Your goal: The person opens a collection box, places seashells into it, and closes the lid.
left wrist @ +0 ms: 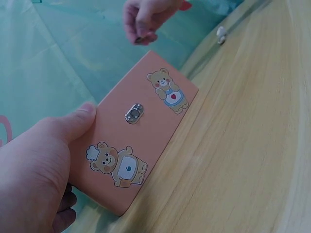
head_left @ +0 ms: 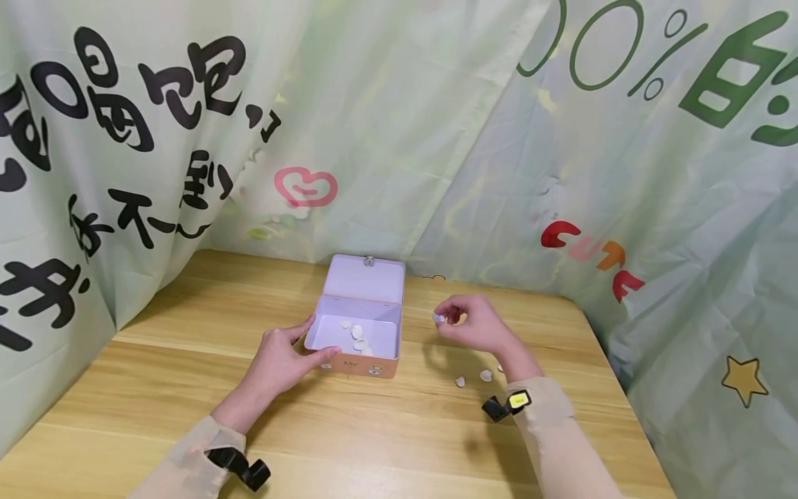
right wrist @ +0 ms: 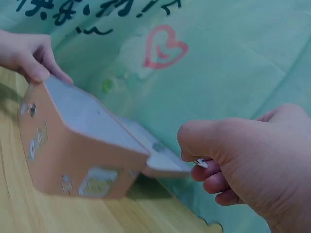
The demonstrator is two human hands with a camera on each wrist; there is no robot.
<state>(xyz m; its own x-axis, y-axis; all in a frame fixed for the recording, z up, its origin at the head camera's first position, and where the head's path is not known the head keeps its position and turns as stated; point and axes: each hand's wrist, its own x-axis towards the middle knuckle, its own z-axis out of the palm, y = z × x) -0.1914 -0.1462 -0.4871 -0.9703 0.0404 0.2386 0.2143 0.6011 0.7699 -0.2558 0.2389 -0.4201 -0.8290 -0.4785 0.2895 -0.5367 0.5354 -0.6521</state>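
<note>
- Left hand point(head_left: 283, 362) is gripping an open, pink, rectangular metal box point(head_left: 357, 371) on the wooden surface point(head_left: 374, 433).
- Right hand point(head_left: 479, 326) is pinching a white shell-like piece point(head_left: 439, 318) beside the box.
- Similar pieces point(head_left: 357, 332) are lying inside.

Curtained nook: printed drapes point(head_left: 386, 125) around a wooden table point(head_left: 374, 433)

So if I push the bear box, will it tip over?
The box probably slides before tipping: it's wide, low and sits on the table. Its straight walls look stiff, so squeezing likely won't squash it. The open lid might wobble, since it leans out at the back.
</note>
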